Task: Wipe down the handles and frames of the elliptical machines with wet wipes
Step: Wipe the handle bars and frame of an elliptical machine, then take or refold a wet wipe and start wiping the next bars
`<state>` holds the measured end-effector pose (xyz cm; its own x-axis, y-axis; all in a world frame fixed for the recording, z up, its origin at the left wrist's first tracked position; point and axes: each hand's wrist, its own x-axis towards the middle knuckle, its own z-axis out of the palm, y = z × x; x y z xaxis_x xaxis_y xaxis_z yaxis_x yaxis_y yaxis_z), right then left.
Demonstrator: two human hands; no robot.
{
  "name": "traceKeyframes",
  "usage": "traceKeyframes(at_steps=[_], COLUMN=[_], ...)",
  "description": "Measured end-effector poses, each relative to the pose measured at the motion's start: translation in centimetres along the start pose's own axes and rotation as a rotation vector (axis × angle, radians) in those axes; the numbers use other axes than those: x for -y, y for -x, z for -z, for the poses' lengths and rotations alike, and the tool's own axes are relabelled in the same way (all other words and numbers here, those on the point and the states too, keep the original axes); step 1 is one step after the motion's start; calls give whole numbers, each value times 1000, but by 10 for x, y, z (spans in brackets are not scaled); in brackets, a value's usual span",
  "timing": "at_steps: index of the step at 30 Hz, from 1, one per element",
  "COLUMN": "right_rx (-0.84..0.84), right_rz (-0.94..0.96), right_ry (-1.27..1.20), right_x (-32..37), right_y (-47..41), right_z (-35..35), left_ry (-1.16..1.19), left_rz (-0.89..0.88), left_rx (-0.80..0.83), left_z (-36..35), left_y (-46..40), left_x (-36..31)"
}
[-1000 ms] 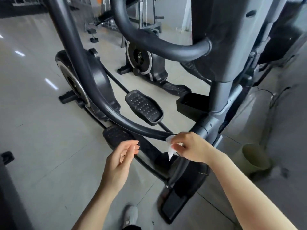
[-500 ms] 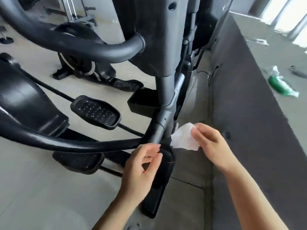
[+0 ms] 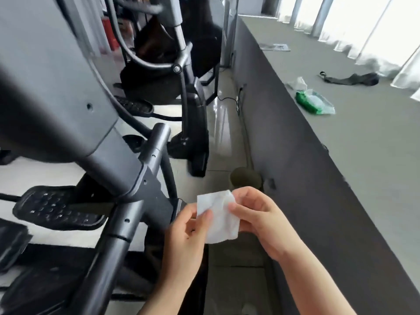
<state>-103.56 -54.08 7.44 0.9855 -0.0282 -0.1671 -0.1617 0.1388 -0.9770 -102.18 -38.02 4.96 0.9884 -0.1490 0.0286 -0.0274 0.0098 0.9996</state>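
- Hands were nearest in my view: the left hand [image 3: 184,242] pinched the left edge of the white wet wipe [image 3: 219,218] between thumb and curled fingers, and the right hand [image 3: 261,220] gripped its right edge the same way, so the sheet hung between them, off the machine.
- Wipe position, as I read it: just right of the near elliptical's frame [image 3: 127,212], not touching it, and over the grey tiled floor [image 3: 223,137].
- Left of the hands I saw that frame's dark tubular post running from the lower left up to a jointed bracket, with a black studded pedal [image 3: 54,209] lying farther left, roughly level with the hands.
- Just beyond the wipe a dark round bin [image 3: 246,178] stood on the floor against the base of the dark low wall [image 3: 295,155] on the right.
- Farther off, a second elliptical [image 3: 188,105] stood upright on the floor, its pedal and curved arms to its left.
- On the grey ledge [image 3: 363,155] topping the wall, far right, I made out a green pack of wipes [image 3: 314,103], a dark cloth-like item [image 3: 354,78] beyond it, and a flat paper-like item [image 3: 275,47] farther still; those two were too blurred for me to identify.
- Bright curtained windows [image 3: 363,23] ran along the far right edge.
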Motion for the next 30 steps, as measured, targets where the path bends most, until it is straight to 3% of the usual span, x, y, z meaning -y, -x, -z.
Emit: traceKeyframes(at_steps=[7, 13, 19, 22, 25, 30], right_rx=[-57, 143, 117, 155, 217, 264], right_rz=[-98, -146, -73, -69, -58, -20], right_ry=[-206, -113, -198, -169, -84, 95], right_x=[28, 47, 64, 72, 82, 103], right_y=[-69, -114, -162, -197, -243, -322], right_z=[111, 150, 164, 163, 156, 135], left_ry=[89, 30, 17, -25, -72, -15], left_rz=[148, 66, 91, 39, -10, -9], left_rx=[-83, -205, -249, -151, -43, -94], left_z=[-100, -133, -146, -145, -134, -101], left_y=[-76, -137, -180, -209, -249, -317], left_x=[-4, -12, -14, -10, -4, 0])
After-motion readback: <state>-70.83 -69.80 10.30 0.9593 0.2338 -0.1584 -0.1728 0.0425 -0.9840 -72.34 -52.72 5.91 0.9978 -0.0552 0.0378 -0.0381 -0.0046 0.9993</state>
